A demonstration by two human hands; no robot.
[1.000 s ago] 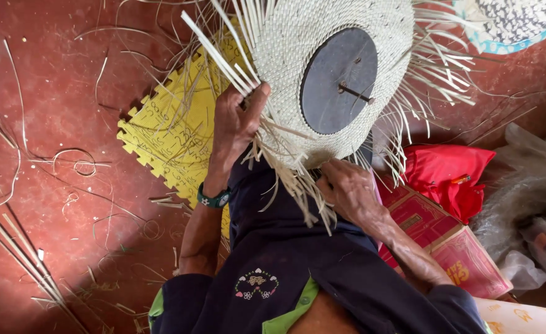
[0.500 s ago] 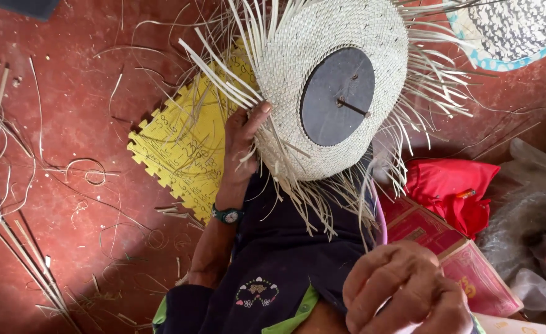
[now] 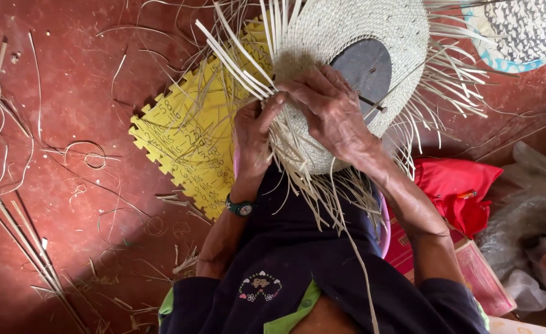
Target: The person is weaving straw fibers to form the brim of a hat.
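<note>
A half-woven pale straw hat [image 3: 347, 37] rests over my lap, loose strips fanning out all around its edge. A round dark grey disc [image 3: 369, 65] sits on its crown. My left hand [image 3: 254, 139], with a green wristwatch [image 3: 240, 208], grips the hat's near-left edge and strips. My right hand [image 3: 331, 111] lies across the weave just beside it, fingers pinching strips at the same spot. Both hands touch the hat.
A yellow foam puzzle mat [image 3: 189, 139] with handwriting lies on the red floor [image 3: 68, 93] under the hat. Loose straw strips [image 3: 0, 204] lie at left. Red cloth [image 3: 455, 192], a red box [image 3: 483, 278], plastic bags [image 3: 533, 235] at right; another woven piece [image 3: 526, 28] top right.
My right hand rose from near my lap at lower right onto the hat's weave, next to my left hand. The view shifted slightly; the hat stays in place.
</note>
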